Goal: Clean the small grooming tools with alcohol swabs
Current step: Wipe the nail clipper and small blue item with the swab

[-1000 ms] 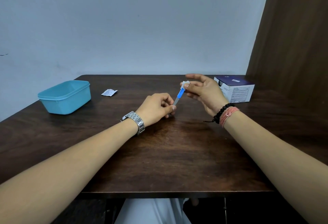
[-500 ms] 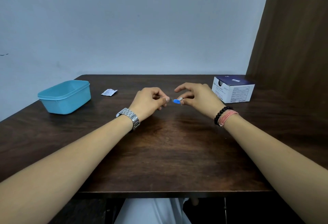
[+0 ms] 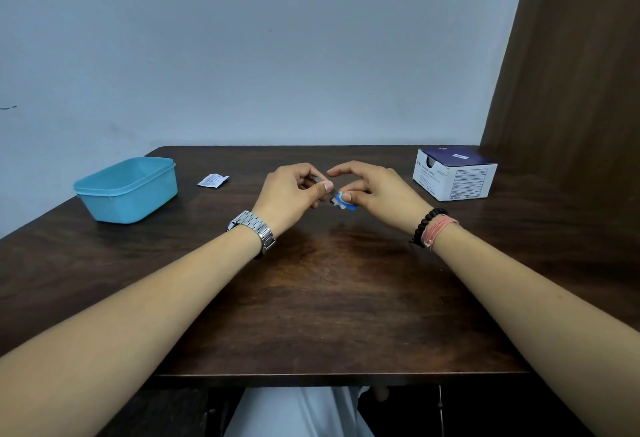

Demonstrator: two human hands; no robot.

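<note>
Over the middle of the dark wooden table [image 3: 311,298], both hands meet around a small blue-handled grooming tool [image 3: 348,206]. My left hand [image 3: 291,194] pinches its grey metal end between thumb and fingers. My right hand [image 3: 374,190] pinches a white alcohol swab [image 3: 337,201] round the blue part, index finger arched above. Most of the tool is hidden by the fingers.
A light blue plastic container [image 3: 128,189] stands at the left of the table. A torn white swab packet [image 3: 213,180] lies behind it toward the middle. A white and dark blue swab box [image 3: 453,178] sits at the back right, near a brown wall panel.
The tool went from upright between the hands to lying low and level. Both hands dropped nearer the table and closer together, the right hand's swab now on the blue part.
</note>
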